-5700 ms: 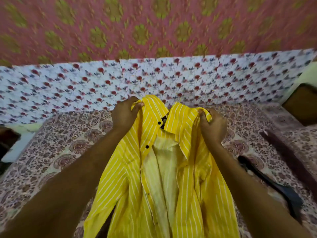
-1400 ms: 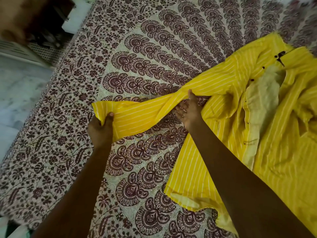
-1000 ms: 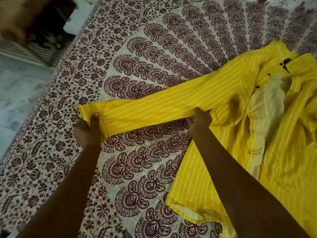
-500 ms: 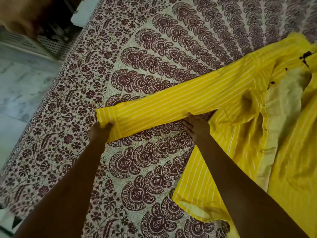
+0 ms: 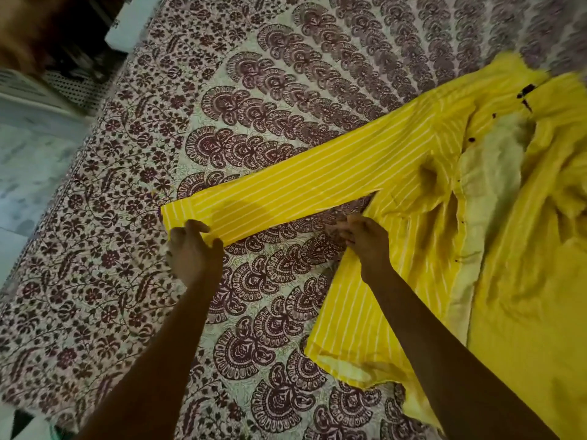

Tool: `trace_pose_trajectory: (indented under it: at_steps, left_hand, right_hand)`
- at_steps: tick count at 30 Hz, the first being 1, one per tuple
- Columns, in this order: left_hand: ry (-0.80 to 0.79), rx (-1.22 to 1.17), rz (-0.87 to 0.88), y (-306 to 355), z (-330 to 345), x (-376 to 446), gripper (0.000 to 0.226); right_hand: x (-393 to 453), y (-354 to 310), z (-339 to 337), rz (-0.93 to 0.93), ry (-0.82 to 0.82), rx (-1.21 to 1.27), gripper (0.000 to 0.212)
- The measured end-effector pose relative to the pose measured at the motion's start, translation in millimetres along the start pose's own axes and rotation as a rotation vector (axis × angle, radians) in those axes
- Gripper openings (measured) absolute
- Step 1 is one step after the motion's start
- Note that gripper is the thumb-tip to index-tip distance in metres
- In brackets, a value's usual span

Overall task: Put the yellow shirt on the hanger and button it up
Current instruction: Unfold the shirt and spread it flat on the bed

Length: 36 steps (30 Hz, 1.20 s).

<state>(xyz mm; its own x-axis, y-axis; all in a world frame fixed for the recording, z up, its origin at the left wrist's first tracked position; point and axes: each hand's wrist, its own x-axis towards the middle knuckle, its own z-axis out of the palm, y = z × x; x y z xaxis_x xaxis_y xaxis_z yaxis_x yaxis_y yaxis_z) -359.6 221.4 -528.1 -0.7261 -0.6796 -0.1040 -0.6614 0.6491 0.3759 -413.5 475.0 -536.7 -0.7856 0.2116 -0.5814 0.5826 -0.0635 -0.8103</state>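
The yellow striped shirt (image 5: 524,296) lies front-open on the patterned bedspread (image 5: 254,115). Its pale inside shows, with dark buttons along the placket. A black hanger hook (image 5: 525,95) sticks out at the collar. One sleeve (image 5: 301,192) is stretched flat to the left. My left hand (image 5: 193,252) is at the cuff end, with its fingertips touching the cuff's lower corner. My right hand (image 5: 367,244) hovers just below the sleeve near the armpit. Its fingers are loosely curled and hold no cloth.
The bed's left edge drops to a pale tiled floor (image 5: 31,160). Dark clutter and a white box (image 5: 133,23) sit at the top left beside the bed. Bare bedspread lies in front of the sleeve and beyond it.
The sleeve that both hands held taut now lies flat on the bed. Both hands have let go and drawn back slightly toward me.
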Motion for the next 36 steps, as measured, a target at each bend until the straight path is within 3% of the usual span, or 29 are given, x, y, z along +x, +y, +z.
trace_pose_trajectory:
  at_steps: [3, 6, 7, 10, 13, 17, 20, 23, 28, 30, 32, 34, 36]
  left_hand:
    - [-0.137, -0.124, 0.178, 29.4, 18.5, -47.8, 0.012]
    - [-0.347, -0.2, 0.253, 55.3, 33.2, -95.0, 0.003]
    - [-0.434, -0.196, 0.267, 59.9, 38.3, -108.1, 0.002]
    - [-0.696, -0.181, 0.274, 59.8, 55.2, -143.3, 0.03]
    - [-0.792, -0.114, 0.252, 53.9, 59.3, -164.4, 0.064]
    - [-0.834, -0.071, 0.21, 42.4, 53.5, -178.3, 0.08]
    - [-0.856, -0.165, 0.121, 36.7, 44.2, -183.8, 0.071]
    - [-0.654, -0.209, 0.024, 32.8, 37.7, -180.0, 0.037]
    - [-0.409, 0.05, 0.081, 12.6, 31.2, -176.0, 0.037]
    - [-0.285, 0.126, 0.209, 14.2, 30.0, -183.0, 0.044]
    - [-0.258, 0.078, 0.496, 19.6, 34.9, -191.6, 0.046]
    - [-0.438, 0.015, 0.755, 25.8, 45.1, -201.4, 0.054]
    - [-0.608, 0.143, 0.92, 35.2, 57.3, -212.2, 0.07]
  right_hand:
    - [-24.8, 16.2, -46.5, -0.145, 0.067, -0.114, 0.024]
    - [-54.6, 38.8, -89.1, -0.202, 0.174, -0.263, 0.013]
    - [-61.7, 48.1, -102.5, -0.201, 0.215, -0.327, 0.019]
    - [-81.1, 83.1, -142.0, -0.104, 0.31, -0.491, 0.029]
    - [-96.3, 118.0, -163.0, -0.058, 0.41, -0.639, 0.039]
    - [-114.5, 122.2, -156.3, 0.05, 0.464, -0.729, 0.066]
    - [-120.3, 113.5, -157.7, 0.048, 0.552, -0.707, 0.063]
    - [-120.9, 109.5, -164.5, 0.002, 0.366, -0.692, 0.049]
    - [-122.4, 110.0, -169.3, -0.224, 0.262, -0.869, 0.049]
    - [-120.6, 108.6, -164.9, -0.138, 0.317, -0.741, 0.059]
    - [-118.3, 107.6, -162.0, 0.005, 0.367, -0.525, 0.065]
    - [-116.6, 107.0, -162.3, 0.076, 0.351, -0.421, 0.05]
    - [-118.9, 104.5, -163.5, 0.061, 0.328, -0.418, 0.03]
